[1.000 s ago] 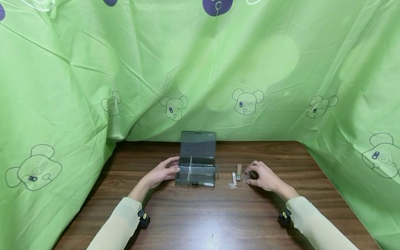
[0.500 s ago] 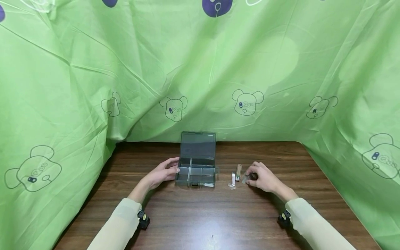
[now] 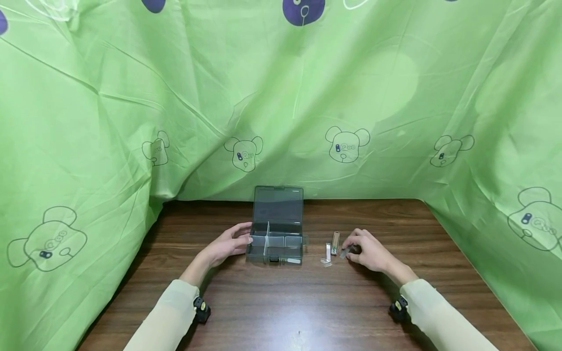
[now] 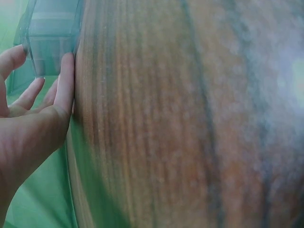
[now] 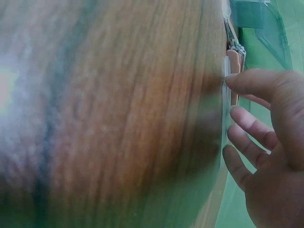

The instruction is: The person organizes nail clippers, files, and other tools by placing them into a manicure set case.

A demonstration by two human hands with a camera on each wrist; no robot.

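Compartment box (image 3: 275,240), smoky clear plastic, lid raised at the far side, standing on the wooden tabletop (image 3: 307,302); taken here as the landmark. Left hand (image 3: 226,243): at the box's left wall, fingers relaxed and nearly straight, fingertips touching the wall, nothing gripped. Right hand (image 3: 366,249): well right of the box, fingers curled, thumb and forefinger pinching a small dark flat piece (image 3: 345,251) low over the tabletop; its exact kind is too small to tell. Between that hand and the box: a brown slim stick-like item (image 3: 335,242) and a clear slim item (image 3: 327,251), side by side, just apart, plus a tiny clear bit (image 3: 326,262) nearest the viewer. Handling note, as a judgement: keep the left hand braced so the light box does not slide; hold the pinch firm on the thin piece's edges; lift it clear of the two neighbouring items before crossing to a compartment.
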